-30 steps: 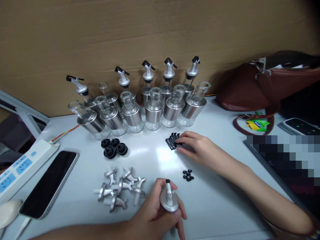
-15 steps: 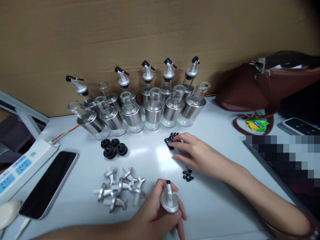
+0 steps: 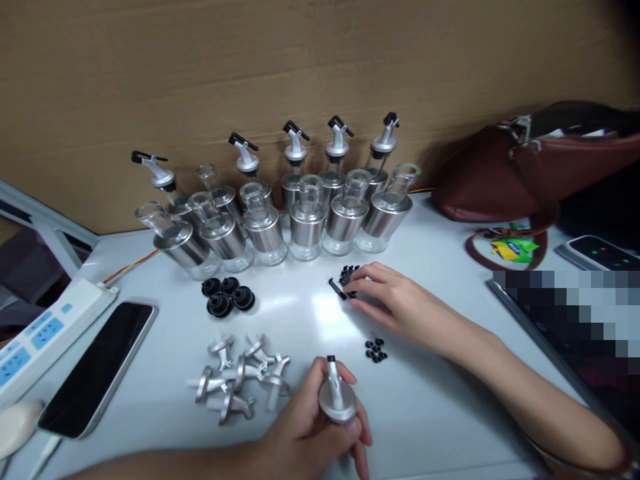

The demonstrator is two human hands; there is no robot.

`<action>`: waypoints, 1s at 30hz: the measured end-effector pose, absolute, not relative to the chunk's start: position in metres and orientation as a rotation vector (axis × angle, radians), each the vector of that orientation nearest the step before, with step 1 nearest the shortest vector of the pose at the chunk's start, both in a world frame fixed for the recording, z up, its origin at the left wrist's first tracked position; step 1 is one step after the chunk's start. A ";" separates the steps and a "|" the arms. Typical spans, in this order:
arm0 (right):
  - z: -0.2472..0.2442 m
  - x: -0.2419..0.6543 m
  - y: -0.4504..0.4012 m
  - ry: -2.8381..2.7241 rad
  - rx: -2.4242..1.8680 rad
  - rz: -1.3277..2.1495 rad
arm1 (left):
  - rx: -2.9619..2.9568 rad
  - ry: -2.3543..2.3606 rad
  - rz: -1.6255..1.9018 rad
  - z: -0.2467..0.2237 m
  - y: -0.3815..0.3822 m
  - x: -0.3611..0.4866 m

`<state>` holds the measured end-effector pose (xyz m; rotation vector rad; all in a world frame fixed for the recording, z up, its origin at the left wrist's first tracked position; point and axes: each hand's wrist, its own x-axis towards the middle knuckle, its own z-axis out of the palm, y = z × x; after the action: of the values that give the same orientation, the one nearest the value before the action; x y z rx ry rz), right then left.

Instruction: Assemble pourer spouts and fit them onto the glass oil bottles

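1. Holding a silver pourer (image 3: 338,402): the person's left hand (image 3: 305,420), low over the near part of the counter (image 3: 425,413). Fingers wrapped closed around it; a black tip (image 3: 331,359) shows at the top of the spout.
2. Right hand (image 3: 387,293) reaches over a small heap of black levers (image 3: 350,272). Fingers bent, thumb and forefinger a little apart beside a lone lever (image 3: 337,288) at the heap's edge; from where I stand, I cannot tell whether they grip a piece.
3. Small black caps (image 3: 376,351) lie clustered between the two hands, just below the right wrist.
4. Six loose silver spouts (image 3: 244,373) sprawl to the left of the held pourer. Four black stoppers (image 3: 230,298) sit beyond them.
5. Glass bottles (image 3: 309,223) with metal bands stand in two rows at the back. Five in the rear row wear lever-topped pourers (image 3: 297,148); the front row's necks are bare.
6. Phone (image 3: 100,370) and power strip (image 3: 50,333) at far left; brown bag (image 3: 530,167) at far right.
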<state>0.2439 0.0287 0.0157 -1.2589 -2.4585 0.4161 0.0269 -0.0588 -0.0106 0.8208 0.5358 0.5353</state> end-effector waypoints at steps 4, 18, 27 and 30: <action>0.015 0.244 0.030 -2.464 -1.264 0.390 | 0.823 0.515 0.551 -0.011 -0.058 0.025; 0.015 0.241 0.027 -2.468 -1.245 0.431 | 0.830 0.512 0.550 -0.011 -0.058 0.027; 0.044 0.217 0.003 -2.159 -0.909 1.294 | 0.876 0.459 0.535 -0.012 -0.057 0.025; 0.044 0.210 -0.001 -2.154 -0.814 1.402 | 0.901 0.456 0.536 -0.010 -0.057 0.024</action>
<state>0.2105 -0.0010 0.0436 -0.8137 -2.1540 1.4015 0.0236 -0.0571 -0.0103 0.9010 0.4558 0.5362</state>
